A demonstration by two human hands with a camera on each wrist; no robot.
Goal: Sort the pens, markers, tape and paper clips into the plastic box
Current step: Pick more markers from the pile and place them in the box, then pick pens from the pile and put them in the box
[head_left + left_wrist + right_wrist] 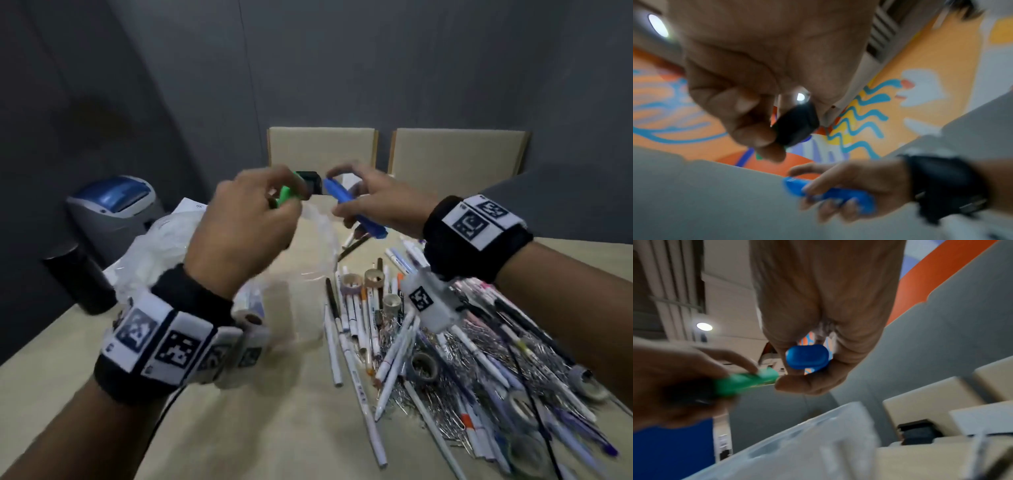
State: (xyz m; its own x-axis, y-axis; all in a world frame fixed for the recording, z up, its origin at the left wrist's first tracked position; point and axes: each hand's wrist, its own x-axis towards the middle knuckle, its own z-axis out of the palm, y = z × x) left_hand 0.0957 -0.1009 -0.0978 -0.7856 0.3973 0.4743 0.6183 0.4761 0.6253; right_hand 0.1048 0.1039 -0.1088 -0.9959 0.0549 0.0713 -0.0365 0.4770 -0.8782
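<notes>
Grey wall panels back a beige counter (239, 428), with two tan chair backs (322, 147) beyond its far edge. Landmark: the clear plastic box (308, 274), standing on the counter below my raised hands. My left hand (239, 222) is above the box, fingers curled in a closed grip around a green marker (286, 195); the left wrist view shows the marker's black end (795, 125) pinched between thumb and fingertips. My right hand (376, 205) is above the box's right side, its grip closed around a blue marker (346, 205) that slants down toward my wrist; the right wrist view shows the marker's rounded blue end (807, 356) between thumb and fingers. The two markers are near each other but apart. Right of the box lies a heap of pens (445, 370), with paper clips (421, 401) and several tape rolls (424, 366) among them. Left of the box sit crumpled plastic bags (154, 246) and a dark cylinder (80, 277).
</notes>
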